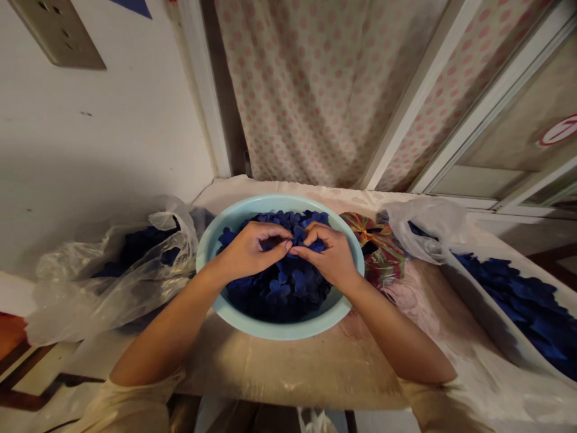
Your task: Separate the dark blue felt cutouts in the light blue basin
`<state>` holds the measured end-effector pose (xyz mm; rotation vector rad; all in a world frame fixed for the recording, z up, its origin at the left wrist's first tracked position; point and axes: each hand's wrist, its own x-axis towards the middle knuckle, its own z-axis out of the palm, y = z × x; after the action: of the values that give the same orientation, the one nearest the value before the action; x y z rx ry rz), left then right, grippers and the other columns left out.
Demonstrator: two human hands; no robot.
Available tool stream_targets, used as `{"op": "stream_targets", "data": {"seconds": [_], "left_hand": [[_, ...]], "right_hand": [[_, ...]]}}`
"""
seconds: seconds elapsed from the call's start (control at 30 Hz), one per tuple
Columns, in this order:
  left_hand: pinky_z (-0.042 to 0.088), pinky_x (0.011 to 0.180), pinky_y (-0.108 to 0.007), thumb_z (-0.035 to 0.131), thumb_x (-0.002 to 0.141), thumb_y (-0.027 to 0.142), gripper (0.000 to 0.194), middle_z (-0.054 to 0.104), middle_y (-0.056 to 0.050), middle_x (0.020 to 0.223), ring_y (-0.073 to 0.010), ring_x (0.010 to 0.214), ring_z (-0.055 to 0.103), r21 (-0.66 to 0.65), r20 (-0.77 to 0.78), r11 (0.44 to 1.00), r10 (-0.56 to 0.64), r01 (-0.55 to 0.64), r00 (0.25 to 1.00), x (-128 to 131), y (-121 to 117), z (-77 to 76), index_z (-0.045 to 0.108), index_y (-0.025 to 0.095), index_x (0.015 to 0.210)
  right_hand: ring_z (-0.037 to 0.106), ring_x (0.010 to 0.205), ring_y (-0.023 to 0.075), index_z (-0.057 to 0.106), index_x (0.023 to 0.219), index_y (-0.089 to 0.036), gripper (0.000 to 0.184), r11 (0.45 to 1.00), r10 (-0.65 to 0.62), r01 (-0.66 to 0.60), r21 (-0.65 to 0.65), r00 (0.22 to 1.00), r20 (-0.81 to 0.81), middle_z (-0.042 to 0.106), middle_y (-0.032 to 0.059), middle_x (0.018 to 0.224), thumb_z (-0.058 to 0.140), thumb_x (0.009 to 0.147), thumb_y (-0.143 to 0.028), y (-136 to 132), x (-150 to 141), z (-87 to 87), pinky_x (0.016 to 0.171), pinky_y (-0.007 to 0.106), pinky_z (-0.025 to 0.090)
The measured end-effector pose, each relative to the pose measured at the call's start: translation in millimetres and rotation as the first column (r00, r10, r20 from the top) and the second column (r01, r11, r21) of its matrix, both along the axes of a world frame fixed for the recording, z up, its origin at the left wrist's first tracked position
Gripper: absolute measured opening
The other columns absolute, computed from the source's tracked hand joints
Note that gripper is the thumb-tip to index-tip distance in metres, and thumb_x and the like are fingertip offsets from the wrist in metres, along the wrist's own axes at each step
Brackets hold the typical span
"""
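Note:
A light blue basin (pixel 288 329) stands in front of me, filled with dark blue fabric flowers (pixel 279 291). Over it, my left hand (pixel 252 249) and my right hand (pixel 331 252) meet, thumbs and fingertips pinched together. Between them they hold one blue fabric flower (pixel 298 234), its petals showing above the fingertips. Both hands are closed on it from opposite sides. The fingertips partly cover the flower, so its centre is hidden.
To the left lies a clear plastic bag (pixel 112 288) with dark blue pieces inside. At right are a red and green patterned bag (pixel 381 246), another plastic bag (pixel 428 225), and a white box (pixel 491 319) of blue flowers. A dotted curtain (pixel 306 90) hangs behind the table.

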<state>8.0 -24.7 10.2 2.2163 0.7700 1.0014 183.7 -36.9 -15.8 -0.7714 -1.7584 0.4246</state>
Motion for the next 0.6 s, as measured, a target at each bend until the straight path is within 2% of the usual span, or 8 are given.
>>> {"op": "stream_targets", "data": {"seconds": [0.17, 0.33, 0.47, 0.6], "left_hand": [[0.047, 0.057, -0.018, 0.058, 0.078, 0.029, 0.018, 0.065, -0.002, 0.068, -0.0108, 0.063, 0.059, -0.081, -0.038, 0.993, -0.088, 0.084, 0.995, -2, 0, 3.6, 0.065, 0.013, 0.074], [0.047, 0.055, -0.018, 0.062, 0.073, 0.028, 0.016, 0.064, -0.001, 0.065, -0.0096, 0.059, 0.057, -0.186, -0.005, 0.981, -0.059, 0.057, 0.998, -3, 4, 0.5, 0.065, 0.013, 0.071], [0.048, 0.059, -0.019, 0.061, 0.072, 0.026, 0.013, 0.065, 0.000, 0.067, -0.0102, 0.061, 0.058, -0.161, 0.008, 0.987, 0.019, -0.017, 1.000, -1, 6, -3.8, 0.065, 0.014, 0.071], [0.046, 0.055, -0.019, 0.057, 0.073, 0.023, 0.012, 0.065, 0.000, 0.065, -0.0100, 0.059, 0.057, -0.105, -0.026, 0.993, 0.060, -0.062, 0.998, 1, 8, -6.6, 0.064, 0.014, 0.069]], "right_hand": [[0.048, 0.059, 0.0100, 0.047, 0.057, -0.018, 0.027, 0.999, 0.034, -0.036, 0.040, 0.998, 0.046, 0.050, -0.0034, 0.060, 0.070, 0.070, -0.022, 0, 0, -3.2, 0.056, 0.024, 0.038], [0.049, 0.060, 0.0101, 0.050, 0.057, -0.017, 0.029, 0.981, 0.149, -0.163, 0.109, 0.981, 0.127, 0.051, -0.0025, 0.061, 0.075, 0.065, -0.029, -2, -1, -1.8, 0.056, 0.023, 0.039], [0.048, 0.060, 0.0102, 0.048, 0.058, -0.017, 0.029, 0.970, 0.218, -0.230, 0.077, 0.965, 0.143, 0.049, -0.0024, 0.061, 0.072, 0.069, -0.029, -2, 0, -0.9, 0.057, 0.024, 0.040], [0.048, 0.061, 0.0107, 0.044, 0.057, -0.018, 0.029, 0.971, 0.232, -0.237, 0.006, 0.955, 0.184, 0.047, -0.0018, 0.063, 0.064, 0.077, -0.026, -2, 1, -0.5, 0.058, 0.025, 0.040]]}}
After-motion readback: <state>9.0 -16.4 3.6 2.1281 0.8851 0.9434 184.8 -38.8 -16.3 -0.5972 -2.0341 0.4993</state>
